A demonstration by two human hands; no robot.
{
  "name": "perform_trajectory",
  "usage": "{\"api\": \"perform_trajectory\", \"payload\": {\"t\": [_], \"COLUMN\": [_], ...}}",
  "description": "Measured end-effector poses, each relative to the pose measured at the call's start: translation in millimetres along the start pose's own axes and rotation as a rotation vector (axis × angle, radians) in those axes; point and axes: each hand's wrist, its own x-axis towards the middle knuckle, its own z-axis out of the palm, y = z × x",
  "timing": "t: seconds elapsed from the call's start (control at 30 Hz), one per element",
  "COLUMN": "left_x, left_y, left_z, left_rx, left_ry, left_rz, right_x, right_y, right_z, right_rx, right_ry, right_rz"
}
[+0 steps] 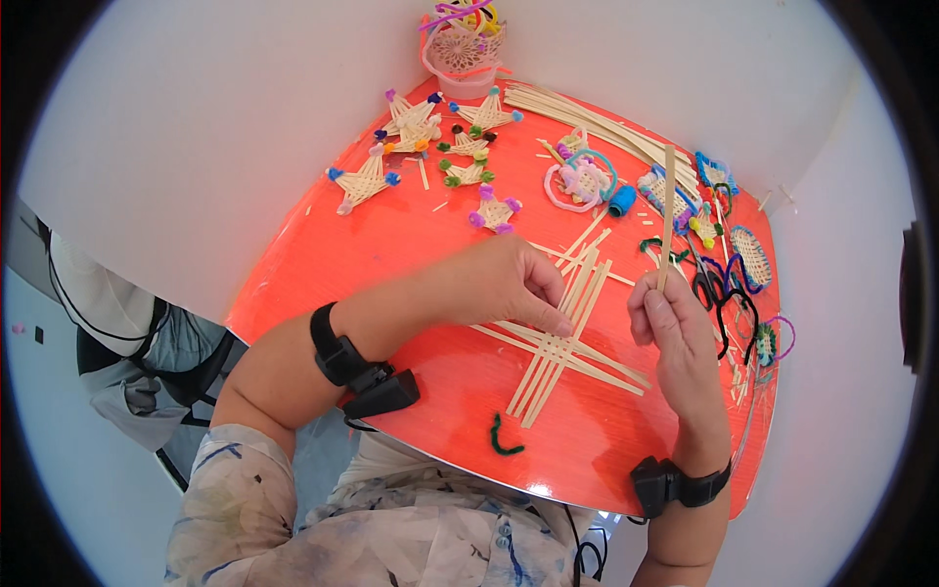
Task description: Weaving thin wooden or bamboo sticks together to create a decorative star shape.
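Observation:
My right hand [677,328] grips the lower end of a flat pale bamboo strip [669,201], which points up and away from me. In the middle of the red table [303,264] lies a cross of woven bamboo strips [557,344], its strips passing over and under each other at the centre. Over its left and far side is my left hand [523,286], fingers curled and thumb pointing at the woven centre. Whether it pinches a strip is hidden by the hand itself. A short dark green fuzzy wire [503,437] rests near the table's front edge.
Several woven stars with coloured tips [364,181] lie at the far left. A pink basket [467,64] stands at the far corner. Long bamboo strips [587,122] line the back edge. Scissors [706,284], a blue spool [622,202] and fuzzy wires lie on the right.

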Motion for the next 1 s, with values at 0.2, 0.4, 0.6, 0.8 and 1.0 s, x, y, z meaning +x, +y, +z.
{"api": "perform_trajectory", "payload": {"t": [0.2, 0.4, 0.6, 0.8, 1.0], "left_x": [-1.8, -11.9, -12.3, -9.4, -5.0], "left_y": [-3.8, 7.8, 8.9, 4.1, -4.9], "left_z": [7.7, 7.2, 6.4, 4.9, 6.2], "left_rx": [0.013, 0.157, 0.08, 0.124, 0.021], "left_ry": [-0.025, -0.002, 0.007, -0.021, 0.011], "left_rz": [0.134, 0.17, 0.156, 0.117, 0.159], "right_x": [9.3, 2.7, 0.8, 0.7, 2.2], "right_y": [17.6, 5.6, 4.6, 5.6, 4.6], "right_z": [-10.3, 2.0, 2.1, 3.2, 3.8], "right_rx": [-0.47, -0.132, 0.065, 0.16, -0.009], "right_ry": [0.116, 0.119, 0.02, -0.033, -0.031], "right_rz": [-0.287, -0.032, -0.005, -0.051, -0.101]}}
